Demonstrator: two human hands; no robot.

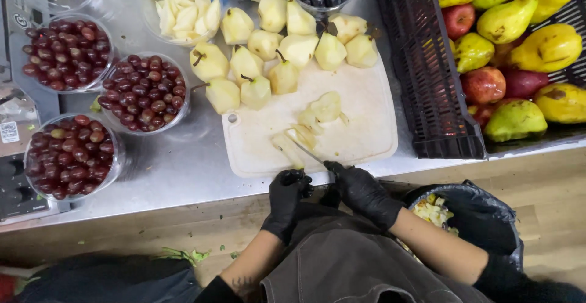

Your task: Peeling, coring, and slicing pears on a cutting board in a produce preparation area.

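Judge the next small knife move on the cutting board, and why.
Probably slice again through the pear piece: the right hand has the knife across it, the left hand sits beside it, and cut pear slices already lie on the cutting board.

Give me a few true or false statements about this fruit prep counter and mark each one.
1. The right hand holds a knife over the cutting board. True.
2. Both hands are bare. False: the right and the left hand wear black gloves.
3. Three clear bowls of red grapes stand left of the board. True.
4. The peeled pears lie inside the black crate. False: they sit at the board's far edge; the crate holds unpeeled fruit.
5. The bin holding scraps is right of the person. True.
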